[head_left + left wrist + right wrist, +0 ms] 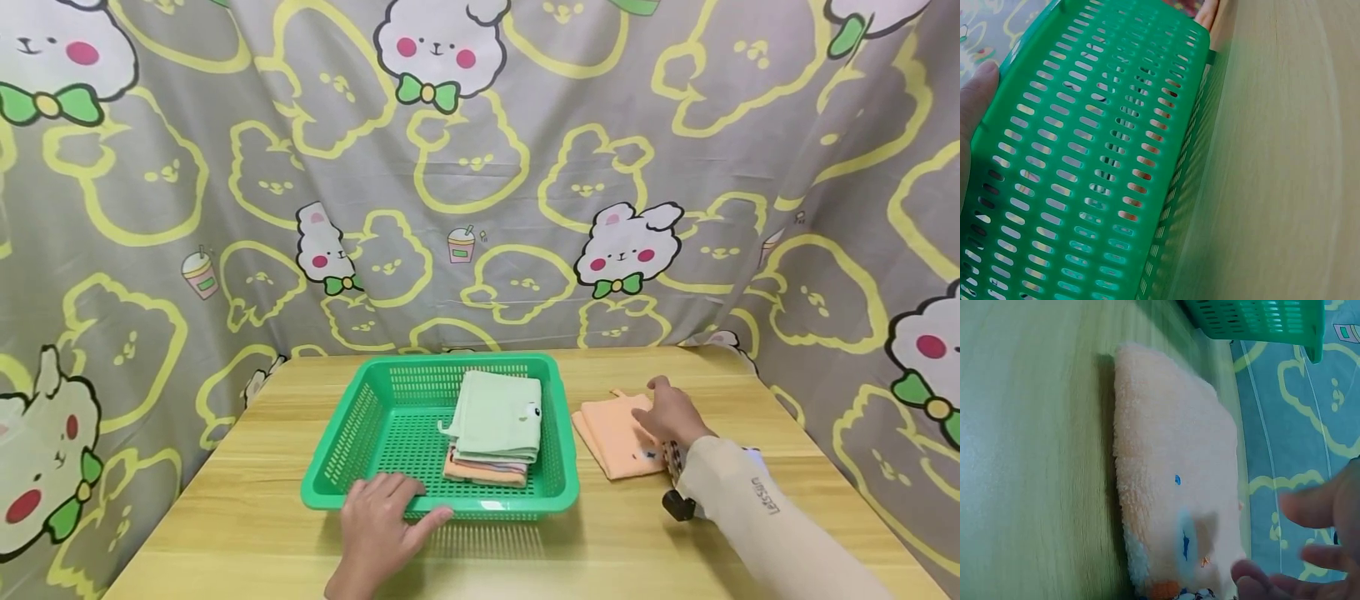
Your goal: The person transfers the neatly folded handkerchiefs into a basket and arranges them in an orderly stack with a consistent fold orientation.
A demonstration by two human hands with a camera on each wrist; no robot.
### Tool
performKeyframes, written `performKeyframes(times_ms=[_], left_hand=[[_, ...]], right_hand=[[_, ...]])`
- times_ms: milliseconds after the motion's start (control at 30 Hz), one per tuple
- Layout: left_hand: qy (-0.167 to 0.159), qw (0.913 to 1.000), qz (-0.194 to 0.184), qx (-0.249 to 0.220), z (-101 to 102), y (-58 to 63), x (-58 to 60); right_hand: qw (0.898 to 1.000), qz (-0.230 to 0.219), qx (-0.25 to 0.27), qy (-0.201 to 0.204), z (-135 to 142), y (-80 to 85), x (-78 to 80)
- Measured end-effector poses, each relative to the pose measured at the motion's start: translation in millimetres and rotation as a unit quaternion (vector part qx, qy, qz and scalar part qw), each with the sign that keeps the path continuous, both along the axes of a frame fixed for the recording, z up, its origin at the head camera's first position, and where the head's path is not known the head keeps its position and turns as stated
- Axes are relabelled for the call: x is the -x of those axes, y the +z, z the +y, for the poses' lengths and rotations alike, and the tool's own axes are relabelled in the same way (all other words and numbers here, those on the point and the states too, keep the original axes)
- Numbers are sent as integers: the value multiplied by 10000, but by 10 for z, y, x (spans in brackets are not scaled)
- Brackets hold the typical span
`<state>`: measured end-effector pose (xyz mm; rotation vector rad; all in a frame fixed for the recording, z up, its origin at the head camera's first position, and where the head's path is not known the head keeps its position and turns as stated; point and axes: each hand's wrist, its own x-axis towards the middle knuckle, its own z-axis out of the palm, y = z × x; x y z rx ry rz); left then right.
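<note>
A green plastic basket [438, 502] with slotted walls stands on the table. My left hand [378, 521] grips its near rim, fingers over the edge and thumb outside; in the left wrist view the slotted wall [1063, 187] fills much of the picture. Inside, on the right, a folded pale green towel [498, 412] lies on top of folded orange and striped cloth [487, 475]. Right of the basket a folded orange towel [611, 433] with small stitched marks lies flat. Just above its right side is my right hand [670, 412], fingers spread, apart from the towel in the right wrist view [1175, 444].
The wooden table [247, 517] ends at a grey curtain [517, 308] with cartoon animals, which surrounds the back and sides. A small black object [678, 505] is at my right wrist. Something white and blue [753, 456] shows partly behind my right sleeve.
</note>
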<state>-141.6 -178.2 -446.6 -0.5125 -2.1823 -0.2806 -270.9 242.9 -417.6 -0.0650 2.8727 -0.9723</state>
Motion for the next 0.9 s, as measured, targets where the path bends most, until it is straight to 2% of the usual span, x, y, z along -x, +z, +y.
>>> performKeyframes(times_ms=[133, 200, 267, 367, 433, 533, 600, 767, 900], left_hand=[[-20, 10000, 71, -33, -1, -3, 0], [-33, 10000, 84, -38, 0, -3, 1], [-44, 9999, 84, -36, 3, 0, 1], [-19, 10000, 39, -24, 4, 0, 4], [-1, 10000, 8, -14, 4, -1, 5], [18, 10000, -33, 3, 2, -3, 4], [23, 10000, -51, 5, 1, -4, 2], [5, 10000, -43, -14, 1, -9, -1], [-11, 10000, -38, -30, 6, -9, 1]], right_hand=[[9967, -592, -388, 407, -20, 29, -63], [9927, -971, -411, 582, -47, 40, -104], [9877, -1414, -222, 628, -79, 47, -145], [9793, -1941, 424, 389, -108, 55, -162], [9816, -1786, 574, 346, -105, 68, -147], [9893, -1329, 482, 365, -88, 81, -103], [9907, -1226, 471, 354, -80, 70, -75], [9756, -1663, 1434, 45, -54, -10, -18], [9687, -1640, 1855, -176, 6, -55, 63]])
